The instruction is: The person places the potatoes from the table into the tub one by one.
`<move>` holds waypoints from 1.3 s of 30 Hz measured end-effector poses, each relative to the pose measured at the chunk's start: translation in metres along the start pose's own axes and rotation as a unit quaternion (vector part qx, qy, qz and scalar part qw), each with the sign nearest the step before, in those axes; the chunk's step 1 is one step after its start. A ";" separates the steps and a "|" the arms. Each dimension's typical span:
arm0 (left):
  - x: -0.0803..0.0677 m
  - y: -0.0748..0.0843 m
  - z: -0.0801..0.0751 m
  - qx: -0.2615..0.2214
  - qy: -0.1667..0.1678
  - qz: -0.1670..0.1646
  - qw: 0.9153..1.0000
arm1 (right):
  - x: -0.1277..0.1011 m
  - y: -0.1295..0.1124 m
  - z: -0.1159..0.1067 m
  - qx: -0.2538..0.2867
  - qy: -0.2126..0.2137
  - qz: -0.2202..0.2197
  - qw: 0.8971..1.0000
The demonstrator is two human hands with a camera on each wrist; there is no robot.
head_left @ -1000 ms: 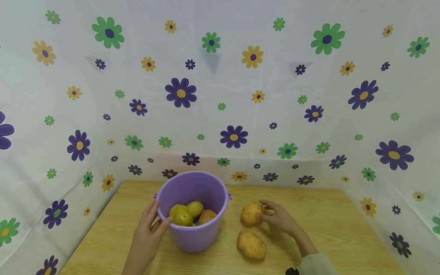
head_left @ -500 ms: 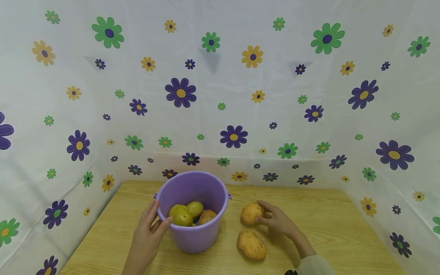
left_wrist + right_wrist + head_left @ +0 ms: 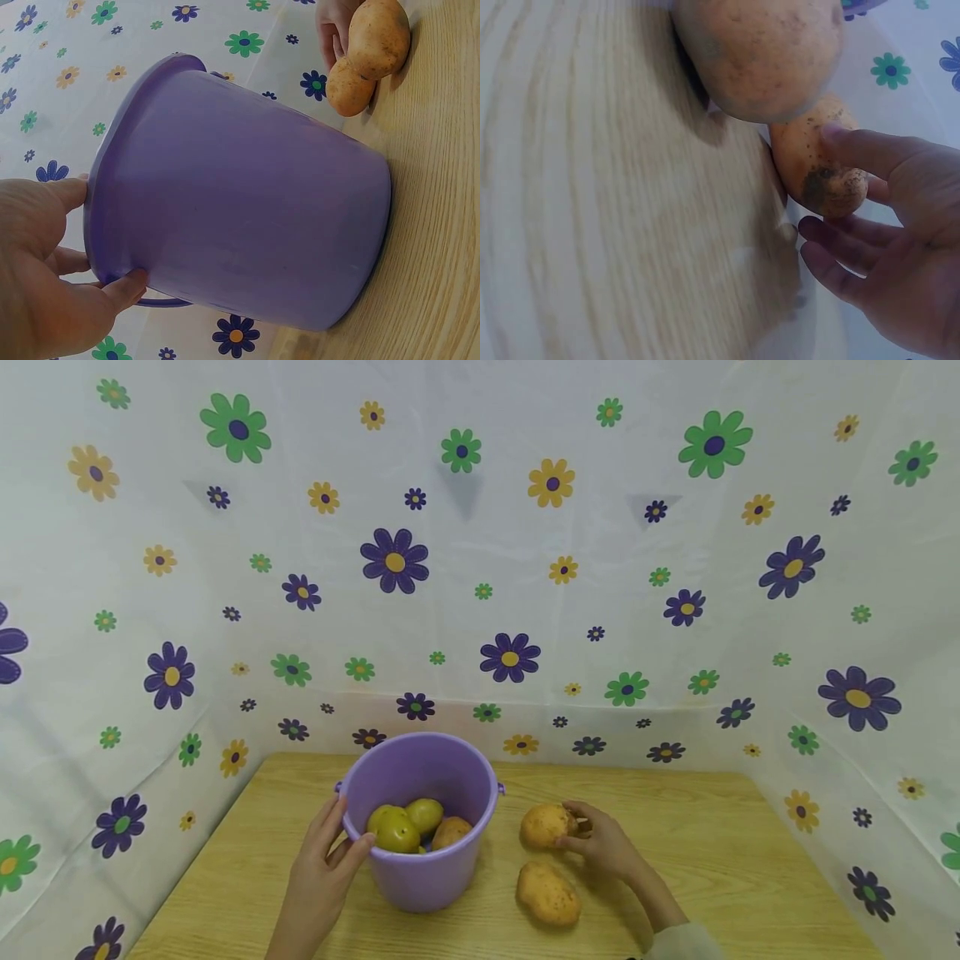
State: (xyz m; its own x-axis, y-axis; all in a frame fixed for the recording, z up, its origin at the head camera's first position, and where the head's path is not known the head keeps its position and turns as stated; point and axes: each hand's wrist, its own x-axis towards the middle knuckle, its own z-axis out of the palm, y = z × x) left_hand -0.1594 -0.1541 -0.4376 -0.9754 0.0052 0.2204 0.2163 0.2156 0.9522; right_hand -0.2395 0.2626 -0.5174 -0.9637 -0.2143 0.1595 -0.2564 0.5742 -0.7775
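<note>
In the head view a purple bucket (image 3: pixel 427 881) stands on the table with several potatoes inside, greenish ones (image 3: pixel 396 831) and a tan one (image 3: pixel 452 833). My left hand (image 3: pixel 318 868) grips the bucket's rim at its near left side; the left wrist view has its fingers (image 3: pixel 124 289) bent over that edge. To the right of the bucket, my right hand (image 3: pixel 606 842) holds the right end of a tan potato (image 3: pixel 546 825) between thumb and fingers. That end has a dark patch in the right wrist view. Nearer to me lies another tan potato (image 3: pixel 549 893), untouched.
The wooden table (image 3: pixel 705 860) is bounded at the back and sides by a white flower-print sheet (image 3: pixel 480 610). The bucket's handle (image 3: pixel 165 302) hangs by its far side in the left wrist view.
The right hand's fingers have come in around the far potato, which has shifted slightly left. My left hand and the bucket have stayed where they were.
</note>
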 end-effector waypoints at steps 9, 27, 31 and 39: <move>0.001 -0.001 -0.001 -0.001 -0.001 0.004 1.000 | 0.000 0.001 0.010 -0.026 0.037 0.033 0.998; 0.001 0.000 -0.001 0.005 -0.003 -0.006 1.000 | -0.004 -0.008 0.017 -0.001 0.066 0.055 0.996; 0.001 0.001 -0.001 0.003 -0.004 -0.007 1.000 | -0.004 -0.007 0.018 -0.004 0.077 0.058 0.995; 0.002 0.000 -0.001 0.004 -0.003 -0.009 1.000 | -0.008 -0.013 0.015 -0.007 0.101 0.068 0.993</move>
State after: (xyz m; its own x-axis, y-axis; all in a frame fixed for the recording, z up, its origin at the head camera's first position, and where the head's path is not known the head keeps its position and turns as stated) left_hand -0.1610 -0.1548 -0.4374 -0.9795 0.0067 0.2015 0.1979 0.2226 0.9546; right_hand -0.2273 0.2452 -0.5176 -0.9844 0.0279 0.1735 -0.1226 0.5981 -0.7920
